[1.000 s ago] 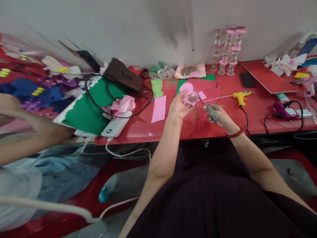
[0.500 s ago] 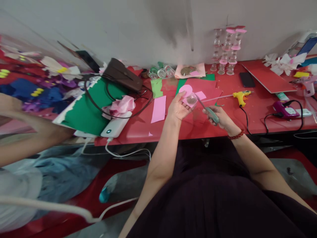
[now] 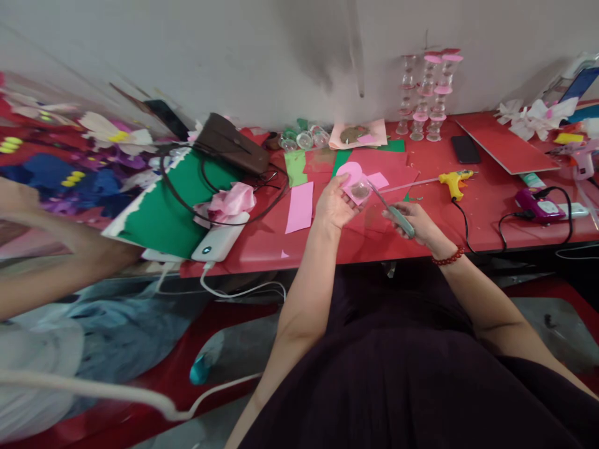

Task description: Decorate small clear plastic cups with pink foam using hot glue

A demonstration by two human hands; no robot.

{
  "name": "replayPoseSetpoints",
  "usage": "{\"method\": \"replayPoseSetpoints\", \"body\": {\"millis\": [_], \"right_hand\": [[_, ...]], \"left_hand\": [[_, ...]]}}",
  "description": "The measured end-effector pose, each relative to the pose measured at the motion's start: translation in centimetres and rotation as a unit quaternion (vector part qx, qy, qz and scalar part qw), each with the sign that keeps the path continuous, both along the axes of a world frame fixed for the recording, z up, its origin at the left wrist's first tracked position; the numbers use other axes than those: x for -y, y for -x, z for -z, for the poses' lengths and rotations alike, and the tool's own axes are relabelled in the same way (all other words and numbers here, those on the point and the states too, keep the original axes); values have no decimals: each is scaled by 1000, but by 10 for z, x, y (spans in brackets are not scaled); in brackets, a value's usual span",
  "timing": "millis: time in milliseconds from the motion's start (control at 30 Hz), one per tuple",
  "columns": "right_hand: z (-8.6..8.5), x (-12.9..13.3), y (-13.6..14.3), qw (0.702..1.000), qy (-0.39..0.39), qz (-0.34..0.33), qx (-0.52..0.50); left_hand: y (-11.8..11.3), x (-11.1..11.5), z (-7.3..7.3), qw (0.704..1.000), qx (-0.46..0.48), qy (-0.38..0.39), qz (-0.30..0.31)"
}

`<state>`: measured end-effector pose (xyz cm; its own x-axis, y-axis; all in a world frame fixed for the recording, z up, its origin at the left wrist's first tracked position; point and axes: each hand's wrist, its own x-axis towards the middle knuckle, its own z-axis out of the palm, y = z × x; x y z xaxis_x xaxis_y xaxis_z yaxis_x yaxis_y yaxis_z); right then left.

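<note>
In the head view, my left hand (image 3: 333,206) grips a pink paper piece (image 3: 349,172) with a small clear plastic cup (image 3: 360,189) against it. My right hand (image 3: 418,226) is wrapped round the green handles of scissors (image 3: 399,218). Their blades point up and left, reaching the right edge of the paper by the cup. A pink strip (image 3: 300,207) lies left of my left hand, on the red table (image 3: 262,246). Whether the blades touch the paper is too small to tell.
A yellow glue gun (image 3: 455,184) lies right, near a phone (image 3: 465,149) and a purple adapter (image 3: 538,207). Stacked clear cups (image 3: 428,93) stand by the wall. Left are a brown case (image 3: 231,143), a white power bank (image 3: 219,240) and a person's arm (image 3: 70,249).
The scissors and my right hand have shifted very slightly, and the pink paper with the cup has moved a little left and down. Both hands keep their hold.
</note>
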<state>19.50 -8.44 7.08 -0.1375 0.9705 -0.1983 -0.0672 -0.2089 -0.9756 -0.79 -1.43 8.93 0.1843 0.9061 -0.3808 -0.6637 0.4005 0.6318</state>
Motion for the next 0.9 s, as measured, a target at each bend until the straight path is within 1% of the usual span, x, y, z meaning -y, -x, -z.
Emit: {"method": "replayPoseSetpoints", "body": {"millis": [200,400,633,900], "right_hand": [[6,1,-4,1000,-12,-8,9],[0,2,-3,999,-11,2,-36],[-3,-2,-3,998,-19,-21,-48],[-1,-2,-3,997,-15,-14,-71]], "left_hand": [[-1,3,-1,1000,-19,-13,-17],[-3,9,-5,1000,-18,-21,-6],[-7,20,-12,1000,-17,-20,15],[-9,21,-8,999,-17,-15,26]]}}
